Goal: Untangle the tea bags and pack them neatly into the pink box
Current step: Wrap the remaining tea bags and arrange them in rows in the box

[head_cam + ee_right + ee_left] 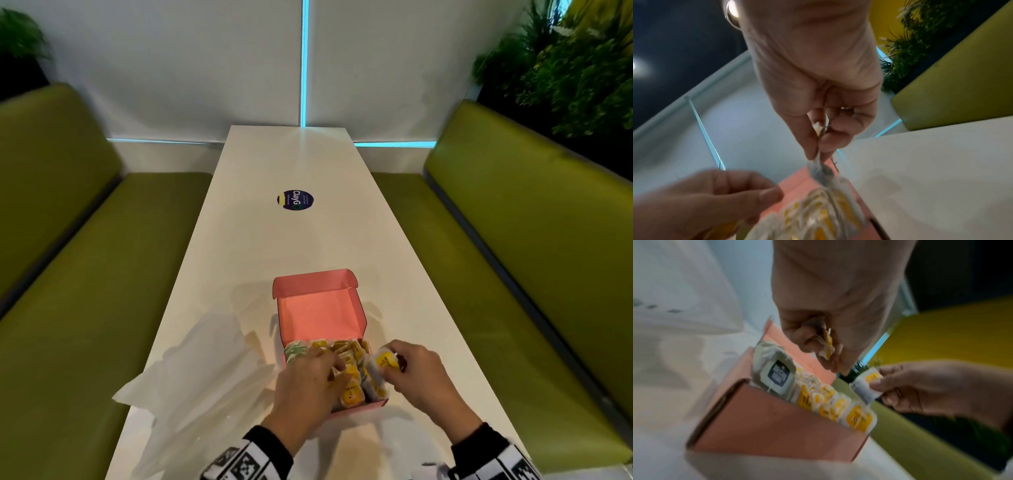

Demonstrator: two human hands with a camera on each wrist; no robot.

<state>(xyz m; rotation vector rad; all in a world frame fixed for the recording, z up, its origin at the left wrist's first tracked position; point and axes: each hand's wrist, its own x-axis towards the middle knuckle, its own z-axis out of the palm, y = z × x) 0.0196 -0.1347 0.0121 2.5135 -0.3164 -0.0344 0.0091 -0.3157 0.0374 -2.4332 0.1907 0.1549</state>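
Bench [260, 246]: glossy white slab between green padded seats.
Pink box [322, 308]: matte card, lid open, near bench end.
Tea bags [346, 349]: papery, yellow-tagged, packed in rows.
Left hand [305, 387]: fingers pinch yellow tag.
Right hand [421, 377]: fingers pinch one sachet [385, 361] above box edge.

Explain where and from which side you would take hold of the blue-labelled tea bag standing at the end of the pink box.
Pinch the top edge of the blue-labelled tea bag from above. It stands upright against the end wall of the pink box, with yellow tea bags packed against its other face, so probably only its top rises clear.
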